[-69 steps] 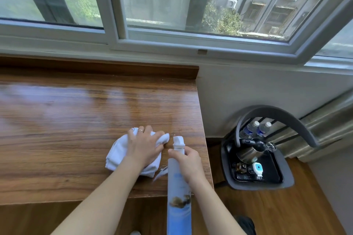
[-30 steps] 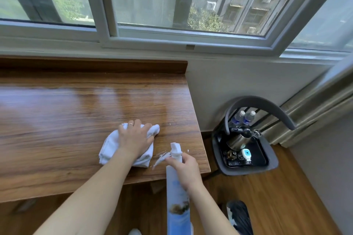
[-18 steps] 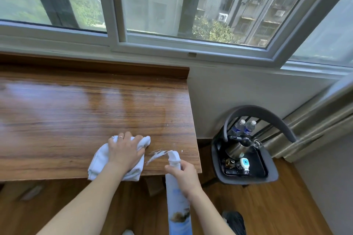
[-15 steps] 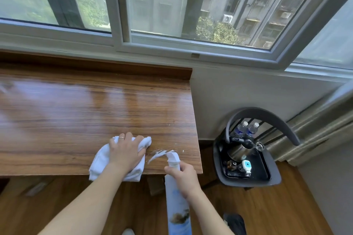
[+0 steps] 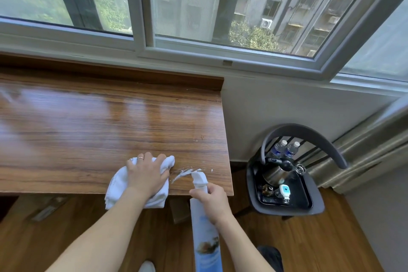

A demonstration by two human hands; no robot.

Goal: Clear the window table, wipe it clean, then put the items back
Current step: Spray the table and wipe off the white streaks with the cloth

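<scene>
Left hand (image 5: 146, 178) presses flat on the white cloth (image 5: 119, 185), foam streak (image 5: 184, 172) just right of it, right hand (image 5: 215, 200) gripping the spray bottle (image 5: 204, 238).

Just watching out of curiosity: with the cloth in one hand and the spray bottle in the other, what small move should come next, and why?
Probably a short sweep of the white cloth to the right. White foam streaks lie on the table just beside it, near the spray bottle's nozzle, not yet wiped. The left hand already presses the cloth flat there, while the right hand grips the bottle.
</scene>
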